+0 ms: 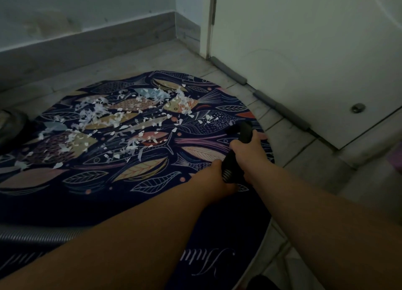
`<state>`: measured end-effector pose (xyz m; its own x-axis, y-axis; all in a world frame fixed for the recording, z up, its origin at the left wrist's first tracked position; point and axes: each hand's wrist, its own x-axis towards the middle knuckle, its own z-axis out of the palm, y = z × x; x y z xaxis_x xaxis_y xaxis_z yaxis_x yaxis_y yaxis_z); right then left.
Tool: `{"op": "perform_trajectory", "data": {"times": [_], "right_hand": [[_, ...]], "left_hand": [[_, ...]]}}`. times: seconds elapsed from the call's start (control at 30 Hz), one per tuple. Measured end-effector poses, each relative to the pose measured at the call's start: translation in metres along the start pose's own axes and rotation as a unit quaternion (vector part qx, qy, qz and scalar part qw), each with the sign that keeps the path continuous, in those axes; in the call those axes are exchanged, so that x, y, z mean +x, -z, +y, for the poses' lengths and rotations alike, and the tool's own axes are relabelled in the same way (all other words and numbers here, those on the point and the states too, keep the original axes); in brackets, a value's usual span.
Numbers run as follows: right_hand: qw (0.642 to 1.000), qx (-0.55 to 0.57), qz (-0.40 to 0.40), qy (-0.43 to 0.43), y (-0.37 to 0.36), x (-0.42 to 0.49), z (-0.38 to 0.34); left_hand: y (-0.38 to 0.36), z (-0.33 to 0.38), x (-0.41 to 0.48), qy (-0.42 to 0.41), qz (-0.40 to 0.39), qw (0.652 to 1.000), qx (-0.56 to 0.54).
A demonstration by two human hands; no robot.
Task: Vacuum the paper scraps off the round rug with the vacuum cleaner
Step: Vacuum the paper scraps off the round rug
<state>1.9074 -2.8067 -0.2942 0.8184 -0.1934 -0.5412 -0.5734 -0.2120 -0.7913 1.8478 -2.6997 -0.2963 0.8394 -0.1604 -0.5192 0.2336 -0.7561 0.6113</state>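
Nearest, pale cursive writing on the rug [134, 187] reads upside down and illegible. Both hands grip the black nozzle [243, 135] at the rug's right edge: left hand [217, 176] on its ribbed end, right hand [248, 146] higher. Beyond, white scraps [104, 115] litter the navy fish-and-leaf pattern.

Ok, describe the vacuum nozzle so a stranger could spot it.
Find the round rug with fish patterns on the tiled floor. At its right edge, near the white door, both hands grip a black tube: that is the nozzle, plain black, unlike the white scraps farther left.
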Motion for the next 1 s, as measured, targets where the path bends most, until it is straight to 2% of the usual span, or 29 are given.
{"op": "perform_trajectory", "data": {"times": [0.27, 0.7, 1.0], "right_hand": [[1.0, 0.01, 0.013, 0.013, 0.001, 0.025, -0.011], [0.999, -0.009, -0.046, 0.026, -0.017, 0.042, -0.025], [0.996, -0.02, -0.087, 0.024, -0.04, 0.034, -0.03]], "left_hand": [[0.009, 0.008, 0.027, -0.009, -0.006, 1.0, -0.029], [0.027, -0.001, 0.039, 0.028, 0.008, 0.999, -0.035], [0.032, -0.016, 0.027, 0.055, 0.049, 0.997, -0.011]]}}
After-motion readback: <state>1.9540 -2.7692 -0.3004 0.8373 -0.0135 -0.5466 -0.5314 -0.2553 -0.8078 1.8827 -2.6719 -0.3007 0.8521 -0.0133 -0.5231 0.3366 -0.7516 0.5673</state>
